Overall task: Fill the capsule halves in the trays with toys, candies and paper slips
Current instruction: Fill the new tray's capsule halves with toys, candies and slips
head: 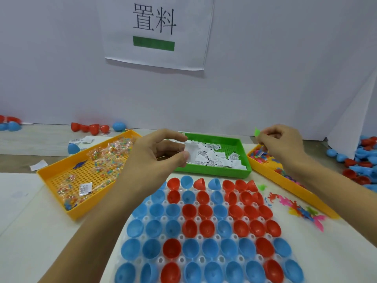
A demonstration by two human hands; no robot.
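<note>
Head view:
Left hand: raised above the green tray, thumb and fingers pinching a white slip.
Right hand: above the right yellow tray, fingers curled, pinching a green toy.
Capsule halves: red and blue, open side up in the clear tray, below both hands.
Candies: bagged, in the left yellow tray.
Loose toys: on the worktop, right of the capsules.
</note>
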